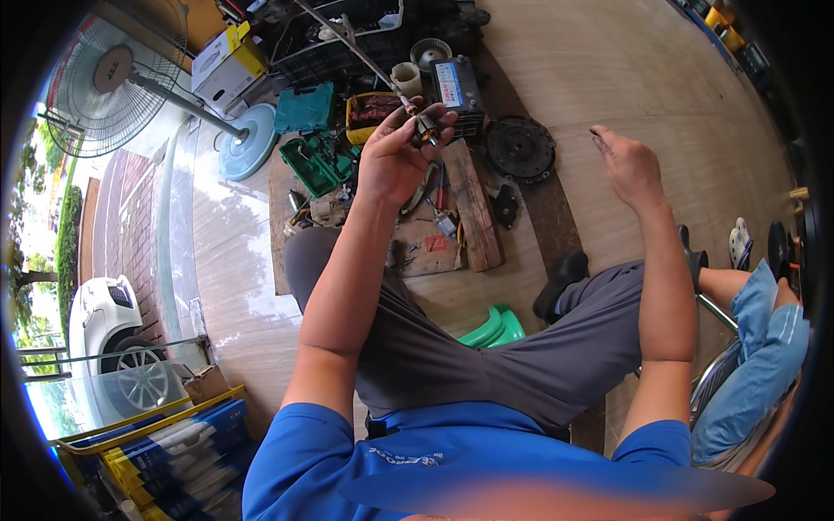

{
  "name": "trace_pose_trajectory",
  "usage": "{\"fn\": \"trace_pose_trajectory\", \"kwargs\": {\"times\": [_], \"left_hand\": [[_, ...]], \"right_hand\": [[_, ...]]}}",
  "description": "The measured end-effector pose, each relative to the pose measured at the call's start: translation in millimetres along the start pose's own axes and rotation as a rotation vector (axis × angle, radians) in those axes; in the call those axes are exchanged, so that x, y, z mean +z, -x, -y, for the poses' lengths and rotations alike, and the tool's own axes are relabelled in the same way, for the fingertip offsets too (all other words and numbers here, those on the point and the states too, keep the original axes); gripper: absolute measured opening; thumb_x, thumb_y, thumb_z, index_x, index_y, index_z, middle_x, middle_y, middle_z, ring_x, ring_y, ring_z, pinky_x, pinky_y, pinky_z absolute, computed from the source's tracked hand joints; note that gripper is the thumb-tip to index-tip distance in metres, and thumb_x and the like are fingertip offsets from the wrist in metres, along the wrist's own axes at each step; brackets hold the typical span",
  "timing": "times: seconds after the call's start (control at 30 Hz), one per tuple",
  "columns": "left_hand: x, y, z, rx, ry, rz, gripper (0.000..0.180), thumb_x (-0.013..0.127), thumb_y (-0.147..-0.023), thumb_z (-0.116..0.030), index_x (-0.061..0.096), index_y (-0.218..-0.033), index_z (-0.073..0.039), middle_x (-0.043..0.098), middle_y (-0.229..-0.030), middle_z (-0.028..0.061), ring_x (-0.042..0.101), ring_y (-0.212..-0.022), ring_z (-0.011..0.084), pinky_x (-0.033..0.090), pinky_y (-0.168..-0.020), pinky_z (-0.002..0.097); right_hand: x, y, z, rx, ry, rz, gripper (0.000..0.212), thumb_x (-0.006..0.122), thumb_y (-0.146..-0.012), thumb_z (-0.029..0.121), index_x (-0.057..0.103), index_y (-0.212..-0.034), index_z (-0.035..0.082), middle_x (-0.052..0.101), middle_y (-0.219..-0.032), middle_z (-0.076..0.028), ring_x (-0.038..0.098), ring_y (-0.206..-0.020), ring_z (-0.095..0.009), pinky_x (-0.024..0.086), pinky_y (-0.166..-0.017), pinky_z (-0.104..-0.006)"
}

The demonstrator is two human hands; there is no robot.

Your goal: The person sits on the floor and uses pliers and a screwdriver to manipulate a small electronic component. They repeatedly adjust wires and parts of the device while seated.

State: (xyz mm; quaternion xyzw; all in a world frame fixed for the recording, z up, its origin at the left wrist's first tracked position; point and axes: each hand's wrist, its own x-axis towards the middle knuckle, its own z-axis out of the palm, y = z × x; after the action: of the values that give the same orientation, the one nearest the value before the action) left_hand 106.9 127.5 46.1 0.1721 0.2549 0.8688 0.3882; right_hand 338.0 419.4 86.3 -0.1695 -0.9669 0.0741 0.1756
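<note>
My left hand (388,165) is raised over the cluttered cardboard, its fingers closed around a small motor armature (426,130) with a dark body, coppery parts and a shaft end pointing down. A long thin rod (360,54) runs from the top edge down to those fingers; I cannot tell whether it touches the armature. Off to the right, my right hand (632,169) hangs over the floor with its fingers curled and pressed together. The fingertips look dark, and anything between them is too small to name. Below my left hand lie a red-handled screwdriver (440,187) and a wooden block (472,208).
Beyond are a round black clutch plate (519,149), a battery (458,85), a yellow tray (365,130) and an open green case (317,167). A standing fan (113,69) is at far left. A person in blue shorts (743,365) sits close on the right.
</note>
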Motion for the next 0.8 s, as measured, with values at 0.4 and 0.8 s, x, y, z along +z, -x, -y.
{"fn": "trace_pose_trajectory", "kwargs": {"times": [0.4,0.8], "left_hand": [[6.1,5.2,7.6,-0.070,-0.067,0.136,0.041,0.060,-0.095,-0.001,0.052,-0.135,-0.002,0.062,-0.131,0.0228,0.060,-0.124,0.0393,0.052,-0.104,0.0511],[23.1,12.1,49.4,-0.246,-0.152,0.190,0.048,0.060,-0.096,0.002,0.048,-0.142,-0.005,0.061,-0.133,0.0172,0.062,-0.122,0.0314,0.052,-0.104,0.0483]], "right_hand": [[5.4,0.9,11.3,0.154,-0.121,0.549,0.072,0.073,-0.088,0.026,0.041,-0.151,0.008,0.062,-0.132,-0.020,0.058,-0.124,-0.036,0.045,-0.106,-0.0469],[41.4,6.5,71.6,-0.363,-0.253,0.163,0.063,0.067,-0.093,0.023,0.043,-0.147,0.002,0.055,-0.140,-0.021,0.049,-0.136,-0.036,0.034,-0.115,-0.0536]]}}
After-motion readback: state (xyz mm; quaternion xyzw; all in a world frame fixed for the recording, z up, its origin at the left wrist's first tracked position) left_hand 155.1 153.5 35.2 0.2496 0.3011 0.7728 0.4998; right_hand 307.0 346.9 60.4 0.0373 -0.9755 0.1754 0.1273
